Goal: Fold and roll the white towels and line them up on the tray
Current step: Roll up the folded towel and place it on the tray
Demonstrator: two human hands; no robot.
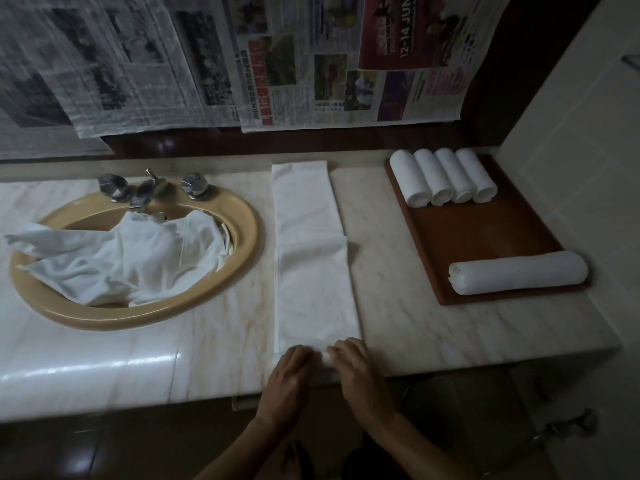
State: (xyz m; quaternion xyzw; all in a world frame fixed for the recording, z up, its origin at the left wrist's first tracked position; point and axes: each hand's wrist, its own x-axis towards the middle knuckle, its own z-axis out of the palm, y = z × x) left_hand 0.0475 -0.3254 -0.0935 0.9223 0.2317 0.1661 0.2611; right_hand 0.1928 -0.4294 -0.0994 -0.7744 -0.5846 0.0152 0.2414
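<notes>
A white towel [310, 258], folded into a long narrow strip, lies on the marble counter and runs from the back wall to the front edge. My left hand [291, 375] and my right hand [353, 367] rest side by side on its near end, fingers curled over the cloth. To the right, a brown wooden tray [485, 233] carries several small rolled towels [443, 176] in a row at its far end. One larger rolled towel [517, 277] lies crosswise at the tray's near end.
A tan oval sink [242, 244] at the left holds a heap of loose white towels [128, 254] below chrome taps [149, 188]. Newspapers [242, 57] cover the wall behind. A pale tiled wall [571, 150] stands right of the tray.
</notes>
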